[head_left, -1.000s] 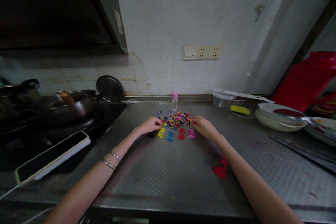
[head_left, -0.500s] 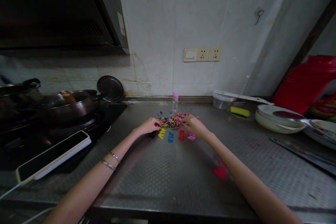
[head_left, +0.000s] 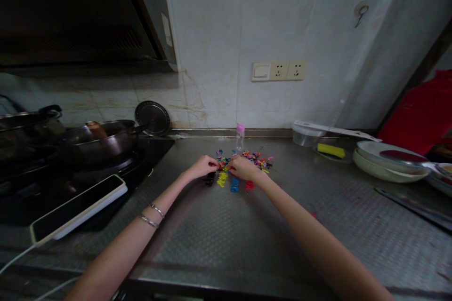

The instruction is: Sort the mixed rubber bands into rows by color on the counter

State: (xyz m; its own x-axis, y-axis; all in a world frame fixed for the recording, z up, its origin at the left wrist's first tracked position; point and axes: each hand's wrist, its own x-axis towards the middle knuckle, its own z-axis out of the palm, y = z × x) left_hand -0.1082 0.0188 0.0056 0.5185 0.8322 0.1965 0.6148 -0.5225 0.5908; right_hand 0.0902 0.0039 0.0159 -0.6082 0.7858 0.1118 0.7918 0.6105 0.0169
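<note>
- Label [head_left: 166, 29] on the side of the range hood [head_left: 84, 14]: pale, any print too small to read.
- Bottle [head_left: 240, 141], clear with a pink cap, stands near the back edge of the counter [head_left: 212, 244]; its contents cannot be made out.
- Pan [head_left: 106, 146] on the left has a brown piece [head_left: 96, 130] inside.
- Clear tub [head_left: 304, 137], right of the bottle near the back edge, has a white handle [head_left: 335, 129] across its top.
- Yellow sponge [head_left: 331, 151] lies on a dish just beside the tub.
- Multicoloured bands [head_left: 260, 160] lie heaped before the bottle; black [head_left: 209, 179], yellow [head_left: 221, 179], blue [head_left: 234, 186] and red groups [head_left: 249, 185] line up on the heap's front-edge side.
- Left hand [head_left: 203, 167]: fingers bent at the heap's left end, near the black group; whether they grip a band cannot be told.
- Right hand [head_left: 243, 168]: fingers curled down over the heap, grip hidden.
</note>
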